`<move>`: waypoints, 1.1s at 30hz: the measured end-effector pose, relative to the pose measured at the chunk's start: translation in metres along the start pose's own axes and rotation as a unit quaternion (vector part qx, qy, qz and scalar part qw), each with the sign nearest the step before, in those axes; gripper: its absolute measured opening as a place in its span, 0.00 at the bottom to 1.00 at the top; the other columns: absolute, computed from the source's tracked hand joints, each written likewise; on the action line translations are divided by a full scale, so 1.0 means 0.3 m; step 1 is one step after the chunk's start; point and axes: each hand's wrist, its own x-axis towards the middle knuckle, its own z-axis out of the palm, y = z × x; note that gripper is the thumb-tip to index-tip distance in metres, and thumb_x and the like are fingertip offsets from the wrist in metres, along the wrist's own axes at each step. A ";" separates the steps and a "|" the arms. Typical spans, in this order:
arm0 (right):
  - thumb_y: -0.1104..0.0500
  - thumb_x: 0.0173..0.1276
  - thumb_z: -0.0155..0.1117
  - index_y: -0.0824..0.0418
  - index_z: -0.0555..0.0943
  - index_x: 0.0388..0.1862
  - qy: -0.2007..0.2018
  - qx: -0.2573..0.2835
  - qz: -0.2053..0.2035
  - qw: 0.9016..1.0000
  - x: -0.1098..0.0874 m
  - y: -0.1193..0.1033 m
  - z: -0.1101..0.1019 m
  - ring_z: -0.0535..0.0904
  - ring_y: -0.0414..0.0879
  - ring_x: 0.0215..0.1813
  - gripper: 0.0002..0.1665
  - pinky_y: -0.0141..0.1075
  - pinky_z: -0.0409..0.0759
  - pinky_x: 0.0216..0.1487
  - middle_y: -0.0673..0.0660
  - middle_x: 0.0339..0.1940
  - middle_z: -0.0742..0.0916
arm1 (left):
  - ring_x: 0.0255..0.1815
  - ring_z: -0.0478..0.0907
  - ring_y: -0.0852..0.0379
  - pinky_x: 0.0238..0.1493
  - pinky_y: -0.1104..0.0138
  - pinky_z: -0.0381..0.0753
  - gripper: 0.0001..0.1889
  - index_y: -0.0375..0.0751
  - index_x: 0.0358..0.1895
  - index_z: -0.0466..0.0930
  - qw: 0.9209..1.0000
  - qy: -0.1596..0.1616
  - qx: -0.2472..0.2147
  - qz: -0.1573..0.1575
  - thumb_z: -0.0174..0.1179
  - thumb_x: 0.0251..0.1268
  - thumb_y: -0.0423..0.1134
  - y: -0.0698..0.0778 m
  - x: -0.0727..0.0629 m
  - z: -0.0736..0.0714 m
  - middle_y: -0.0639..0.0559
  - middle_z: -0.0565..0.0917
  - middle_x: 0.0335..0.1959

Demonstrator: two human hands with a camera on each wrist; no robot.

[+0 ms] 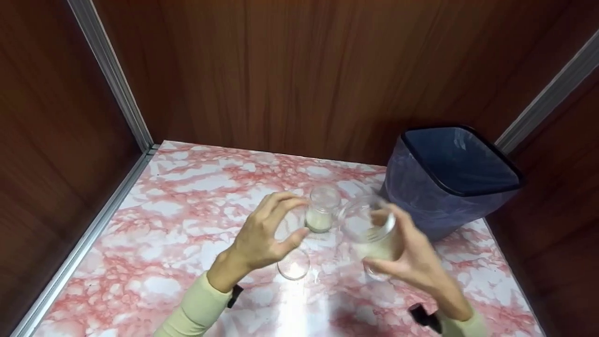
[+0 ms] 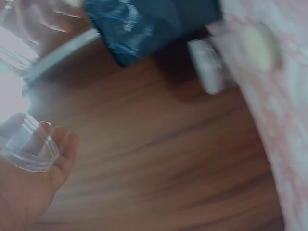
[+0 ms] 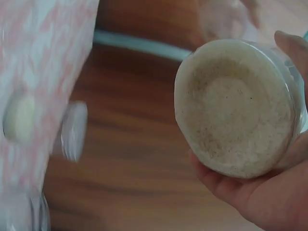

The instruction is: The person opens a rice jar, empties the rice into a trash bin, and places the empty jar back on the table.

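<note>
My left hand (image 1: pixel 262 234) grips a clear, cup-like plastic piece (image 2: pixel 31 142) between curled fingers and thumb. To the right, my right hand (image 1: pixel 412 257) holds a larger clear jar (image 3: pixel 236 108) round its side. Pale, grainy or powdery stuff fills its base; the jar looks tilted and blurred in the head view. Between the hands, a smaller clear jar (image 1: pixel 319 217) with pale contents stands on the table. Below the left hand shows a clear round rim (image 1: pixel 293 264); whether it is a separate lid I cannot tell.
A bin (image 1: pixel 416 201) with a dark rim and liner stands at the right rear. Another clear container (image 3: pixel 21 211) is partly seen near the right hand. Brown wood-look walls (image 1: pixel 281 79) enclose the red-and-white marbled table (image 1: pixel 187 182).
</note>
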 end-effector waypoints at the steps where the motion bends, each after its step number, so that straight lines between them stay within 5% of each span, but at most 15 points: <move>1: 0.63 0.40 0.84 0.56 0.57 0.77 0.002 0.000 0.011 1.000 0.003 0.005 -0.025 0.79 0.40 0.55 0.66 0.34 0.84 0.47 0.57 0.59 0.81 | 0.55 0.76 0.55 0.56 0.62 0.78 0.24 0.42 0.59 0.76 1.000 -0.011 0.012 -0.014 0.64 0.62 0.48 -0.019 -0.020 0.001 0.48 0.78 0.55; 11: 0.72 0.39 0.82 0.60 0.60 0.75 0.055 -0.075 0.038 0.995 0.064 0.068 -0.279 0.80 0.32 0.44 0.62 0.22 0.79 0.41 0.63 0.54 0.82 | 0.49 0.78 0.51 0.51 0.58 0.80 0.23 0.43 0.57 0.78 0.980 -0.110 0.105 -0.132 0.62 0.64 0.52 -0.202 -0.209 0.015 0.49 0.79 0.50; 18: 0.65 0.48 0.81 0.56 0.61 0.74 0.077 -0.147 0.112 0.980 0.099 0.080 -0.459 0.77 0.29 0.39 0.56 0.17 0.73 0.40 0.60 0.53 0.79 | 0.52 0.75 0.47 0.50 0.52 0.78 0.27 0.46 0.62 0.75 0.941 -0.214 0.117 -0.235 0.58 0.66 0.57 -0.288 -0.301 0.020 0.47 0.78 0.53; 26: 0.49 0.52 0.79 0.46 0.60 0.75 0.064 -0.224 0.200 0.952 0.144 0.107 -0.622 0.72 0.23 0.37 0.54 0.24 0.65 0.41 0.57 0.50 0.81 | 0.53 0.73 0.43 0.49 0.48 0.75 0.27 0.45 0.62 0.74 0.916 -0.267 0.137 -0.267 0.58 0.66 0.57 -0.331 -0.347 0.027 0.44 0.76 0.53; 30: 0.46 0.54 0.77 0.52 0.58 0.75 0.030 -0.248 0.218 0.943 0.168 0.133 -0.673 0.79 0.48 0.51 0.54 0.45 0.67 0.49 0.70 0.55 0.81 | 0.54 0.72 0.40 0.50 0.47 0.73 0.26 0.44 0.62 0.74 0.910 -0.287 0.143 -0.264 0.59 0.66 0.55 -0.341 -0.368 0.038 0.42 0.75 0.52; 33: 0.44 0.56 0.75 0.58 0.55 0.76 0.002 -0.256 0.232 0.939 0.185 0.153 -0.702 0.72 0.72 0.57 0.57 0.61 0.64 0.52 0.76 0.59 0.78 | 0.53 0.71 0.40 0.50 0.47 0.73 0.25 0.45 0.61 0.74 0.907 -0.307 0.141 -0.253 0.59 0.66 0.55 -0.345 -0.385 0.049 0.42 0.74 0.52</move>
